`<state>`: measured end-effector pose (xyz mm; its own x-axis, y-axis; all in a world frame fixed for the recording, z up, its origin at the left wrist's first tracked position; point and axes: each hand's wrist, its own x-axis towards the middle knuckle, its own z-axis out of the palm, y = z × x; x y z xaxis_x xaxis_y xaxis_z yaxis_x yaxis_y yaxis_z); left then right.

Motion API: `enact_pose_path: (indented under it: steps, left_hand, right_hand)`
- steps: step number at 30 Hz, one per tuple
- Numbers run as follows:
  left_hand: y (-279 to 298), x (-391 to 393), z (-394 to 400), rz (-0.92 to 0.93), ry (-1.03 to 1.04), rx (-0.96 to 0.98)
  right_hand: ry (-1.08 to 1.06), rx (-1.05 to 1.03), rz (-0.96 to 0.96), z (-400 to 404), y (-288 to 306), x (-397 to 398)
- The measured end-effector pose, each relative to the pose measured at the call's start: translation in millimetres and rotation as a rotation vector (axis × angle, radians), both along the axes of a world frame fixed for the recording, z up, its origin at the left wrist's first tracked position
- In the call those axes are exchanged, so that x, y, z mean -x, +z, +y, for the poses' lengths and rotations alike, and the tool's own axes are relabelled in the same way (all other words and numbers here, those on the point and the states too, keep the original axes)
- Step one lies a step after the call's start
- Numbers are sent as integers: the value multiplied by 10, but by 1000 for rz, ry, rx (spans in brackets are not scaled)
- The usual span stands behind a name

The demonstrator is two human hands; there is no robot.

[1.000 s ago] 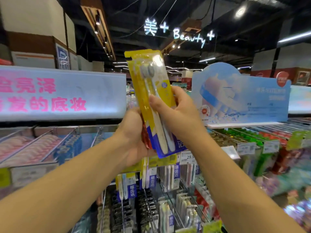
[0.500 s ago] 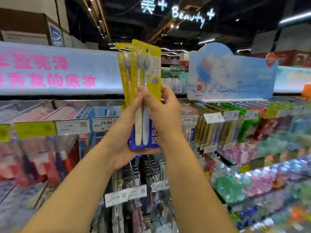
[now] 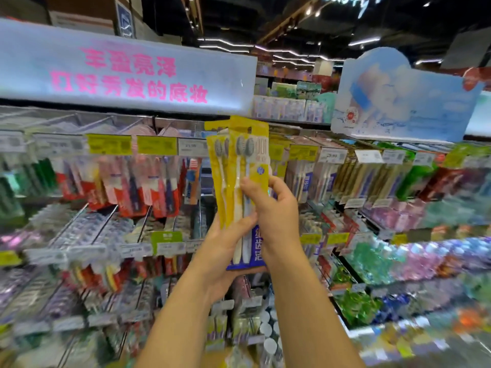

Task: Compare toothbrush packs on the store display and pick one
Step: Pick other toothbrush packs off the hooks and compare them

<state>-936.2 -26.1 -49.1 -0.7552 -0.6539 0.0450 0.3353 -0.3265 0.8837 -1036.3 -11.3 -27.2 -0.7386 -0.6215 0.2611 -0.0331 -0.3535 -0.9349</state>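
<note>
Two bare forearms reach up from the lower frame. The left hand (image 3: 225,251) cups the lower end of the front pack (image 3: 248,187) from below, its fingers (image 3: 245,220) curled round the pack's left edge. The right hand (image 3: 276,211) grips the same pack at mid-height, thumb on its face. The front pack stands upright, yellow above, blue below. A second yellow pack (image 3: 216,166) sits just left of it, partly behind. Behind the front pack hang blurred shelf goods and price tags (image 3: 192,147). Above it, further back, is a lit sign (image 3: 127,73).
</note>
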Motion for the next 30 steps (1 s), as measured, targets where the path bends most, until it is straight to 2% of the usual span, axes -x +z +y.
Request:
enact_pose_path:
  steps: [4,10,15,24,28,30]
  left_hand:
    - [-22,-126,-20,1,118,35]
    - [156,-158,-105,5,158,86]
    - [320,48,-278,41,196,112]
    - [662,1000,-779,75,213,143]
    - [867,1431,-997,81,218,144]
    - [955,1572,-1102,69,229,154]
  right_hand:
    - [92,49,-41,80,17,-138]
    - [146,84,-32,74,278,-93]
    - [64,55,40,-141,513,135]
    - [45,4,126,-839,1173,1632]
    - [26,-190,302,-1262,1398,2378]
    - [-16,-348,475,-1480,1488,2717]
